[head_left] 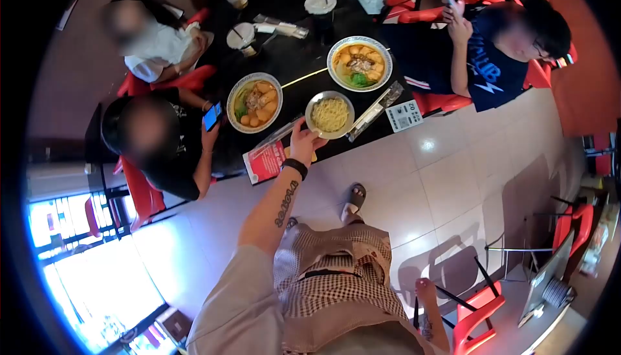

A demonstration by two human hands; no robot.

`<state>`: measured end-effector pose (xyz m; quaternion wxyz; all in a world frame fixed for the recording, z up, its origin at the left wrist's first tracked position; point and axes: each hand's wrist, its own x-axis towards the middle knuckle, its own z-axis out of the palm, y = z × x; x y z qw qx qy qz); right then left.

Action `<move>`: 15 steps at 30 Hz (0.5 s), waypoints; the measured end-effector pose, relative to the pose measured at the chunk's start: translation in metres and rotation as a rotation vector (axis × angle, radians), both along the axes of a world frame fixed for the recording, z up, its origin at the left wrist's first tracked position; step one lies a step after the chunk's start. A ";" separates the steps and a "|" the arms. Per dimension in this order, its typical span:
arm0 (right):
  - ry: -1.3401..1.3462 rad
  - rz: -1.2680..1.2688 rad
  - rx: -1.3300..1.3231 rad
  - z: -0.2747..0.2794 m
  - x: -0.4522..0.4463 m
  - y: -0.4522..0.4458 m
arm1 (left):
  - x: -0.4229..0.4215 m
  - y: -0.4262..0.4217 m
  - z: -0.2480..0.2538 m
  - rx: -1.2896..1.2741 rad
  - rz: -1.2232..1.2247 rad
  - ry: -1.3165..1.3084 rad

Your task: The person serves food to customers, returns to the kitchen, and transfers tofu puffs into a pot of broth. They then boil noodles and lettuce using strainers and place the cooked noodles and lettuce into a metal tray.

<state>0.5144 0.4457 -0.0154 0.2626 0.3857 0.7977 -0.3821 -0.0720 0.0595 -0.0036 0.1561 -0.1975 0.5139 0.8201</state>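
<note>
My left hand [303, 143], with a black band at the wrist, reaches to the table edge. Its fingers grip the near-left rim of a metal bowl [330, 114] filled with yellow noodles. Whether the bowl's base touches the table cannot be made out. To its left is a patterned bowl [254, 103] of orange soup with round pieces and greens; a similar soup bowl [359, 63] stands beyond it. A red card [264, 162] lies beside my left wrist. My right hand [425, 288] hangs low at my side near a red chair, its fingers curled with nothing visible in them.
Lidded cups [320, 3] and wrapped utensils [281, 26] are on the black table [294, 54]. A QR code card [405, 116] lies at its corner. Seated people [155, 129] hold phones on both sides. A red chair [475, 316] stands at my right.
</note>
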 end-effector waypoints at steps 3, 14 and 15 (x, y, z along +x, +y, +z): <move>-0.003 -0.099 -0.204 0.008 -0.014 -0.011 | 0.032 -0.026 0.008 -0.059 0.032 -0.083; -0.102 0.263 -0.193 -0.001 -0.113 0.000 | 0.114 -0.086 0.067 -0.184 -0.101 0.054; -0.153 0.284 -0.181 -0.010 -0.117 0.003 | 0.149 -0.103 0.077 -0.177 -0.126 0.054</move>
